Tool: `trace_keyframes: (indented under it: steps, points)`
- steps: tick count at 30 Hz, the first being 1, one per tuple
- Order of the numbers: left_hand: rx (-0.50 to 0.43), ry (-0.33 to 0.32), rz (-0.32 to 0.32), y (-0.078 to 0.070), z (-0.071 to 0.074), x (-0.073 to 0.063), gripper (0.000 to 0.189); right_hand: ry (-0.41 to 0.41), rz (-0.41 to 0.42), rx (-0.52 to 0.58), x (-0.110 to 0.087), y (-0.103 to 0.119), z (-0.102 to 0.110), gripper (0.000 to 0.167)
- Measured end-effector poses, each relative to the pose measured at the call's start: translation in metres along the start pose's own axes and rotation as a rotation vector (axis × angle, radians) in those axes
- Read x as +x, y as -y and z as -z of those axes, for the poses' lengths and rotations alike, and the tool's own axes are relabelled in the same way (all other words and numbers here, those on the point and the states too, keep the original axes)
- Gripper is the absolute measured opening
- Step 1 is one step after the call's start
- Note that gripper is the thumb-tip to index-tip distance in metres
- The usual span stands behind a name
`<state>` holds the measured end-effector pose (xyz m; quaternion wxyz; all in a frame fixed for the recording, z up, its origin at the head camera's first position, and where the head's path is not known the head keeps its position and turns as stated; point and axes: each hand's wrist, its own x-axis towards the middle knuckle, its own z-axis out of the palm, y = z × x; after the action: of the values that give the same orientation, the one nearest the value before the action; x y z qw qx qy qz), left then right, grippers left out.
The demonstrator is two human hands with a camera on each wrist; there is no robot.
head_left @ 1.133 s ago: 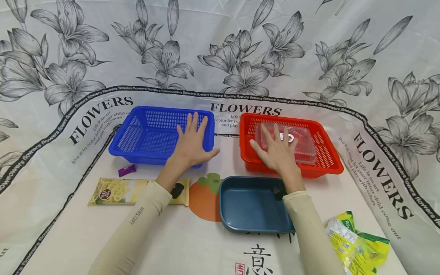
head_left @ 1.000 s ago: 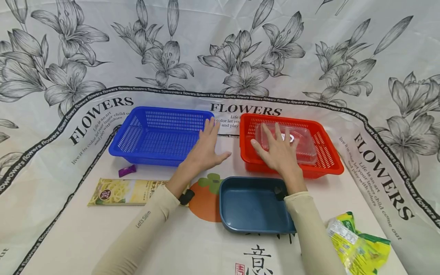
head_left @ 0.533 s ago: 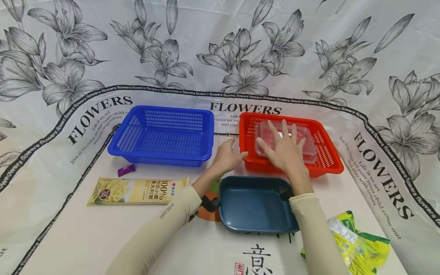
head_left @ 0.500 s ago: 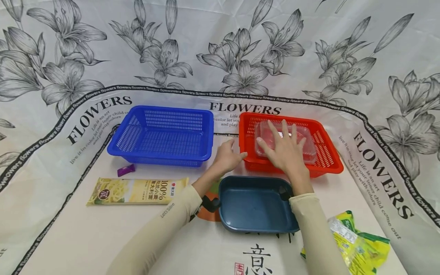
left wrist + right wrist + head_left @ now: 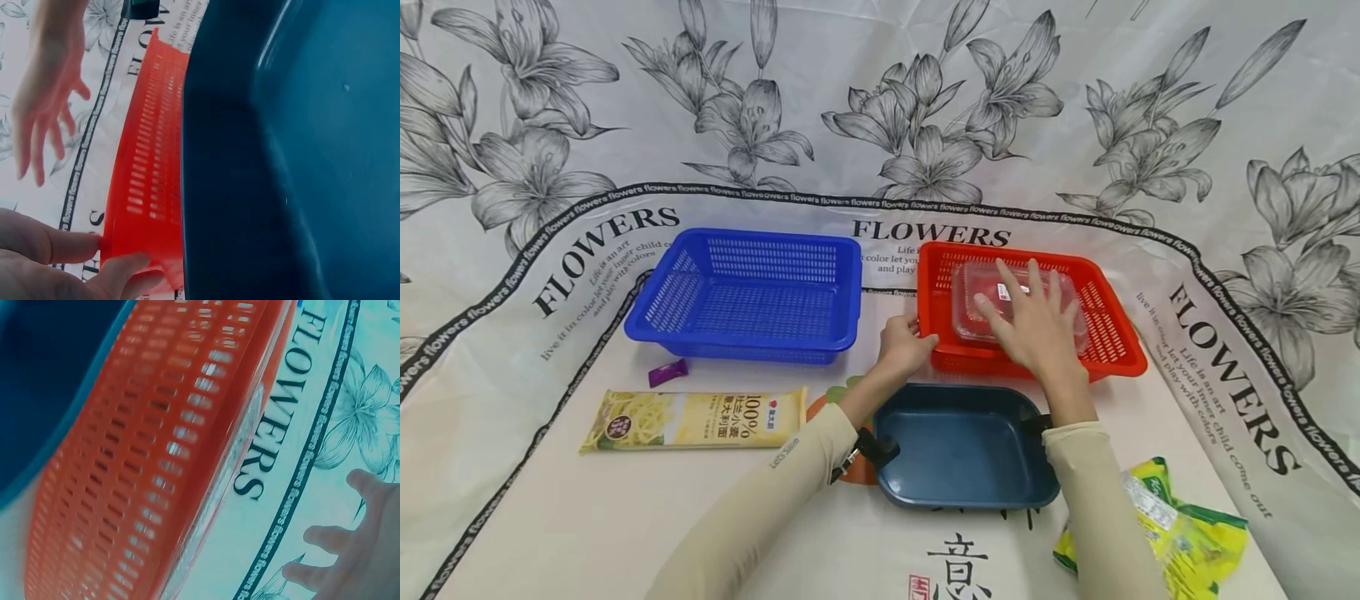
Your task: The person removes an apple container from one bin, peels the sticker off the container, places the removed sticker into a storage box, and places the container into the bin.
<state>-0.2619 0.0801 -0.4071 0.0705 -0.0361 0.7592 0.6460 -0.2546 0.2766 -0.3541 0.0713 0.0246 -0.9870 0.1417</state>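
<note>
In the head view my left hand [image 5: 904,346] is at the near left corner of a red plastic basket [image 5: 973,360], gripping its rim. The left wrist view shows my finger [image 5: 72,247] at the rim and other fingertips against the wall. My right hand [image 5: 1041,329] hovers with fingers spread over a clear plastic food box [image 5: 973,287] that sits in the red basket and bears a white label. In the right wrist view that hand [image 5: 359,550] stands apart from the basket. A dark blue tray [image 5: 962,458] lies below both hands.
A blue slotted basket [image 5: 745,308] stands at the left. Before it lie a small purple packet [image 5: 668,372] and a yellow pack of pasta [image 5: 692,419]. Yellow-green bags [image 5: 1195,533] lie near right, partly behind the right sleeve [image 5: 1093,500]. A flowered cloth [image 5: 917,125] rises behind.
My left hand has moved right, from over the blue basket to the red basket's left rim, and has taken hold there. My right hand has shifted slightly right, still over the clear box.
</note>
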Motion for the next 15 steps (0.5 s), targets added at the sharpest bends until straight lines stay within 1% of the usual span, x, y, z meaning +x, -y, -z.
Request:
trace_keyframes:
  steps: [2, 4, 6, 8, 10, 12, 15]
  points:
    - [-0.034, -0.003, 0.000, 0.000, -0.001, -0.001, 0.053, -0.004, -0.002, 0.006, 0.003, -0.004, 0.004, 0.088]
    - [-0.049, -0.009, -0.001, -0.001, -0.003, -0.002, 0.052, -0.014, -0.005, 0.034, 0.008, -0.012, 0.009, 0.089]
    - [-0.060, -0.013, 0.005, -0.001, -0.004, -0.003, 0.052, -0.019, -0.018, 0.100, 0.014, -0.025, 0.016, 0.091]
    - [-0.067, -0.015, 0.004, -0.001, -0.007, -0.005, 0.052, -0.009, -0.052, 0.174, 0.021, -0.042, 0.024, 0.095]
    - [-0.067, -0.019, 0.000, -0.001, -0.009, -0.007, 0.051, 0.012, -0.094, 0.242, 0.028, -0.061, 0.032, 0.098]
    - [-0.068, -0.022, -0.005, -0.001, -0.012, -0.009, 0.048, 0.047, -0.136, 0.281, 0.033, -0.080, 0.039, 0.099]
    - [-0.060, -0.029, -0.009, -0.001, -0.013, -0.011, 0.049, 0.131, -0.206, 0.344, 0.038, -0.101, 0.050, 0.100]
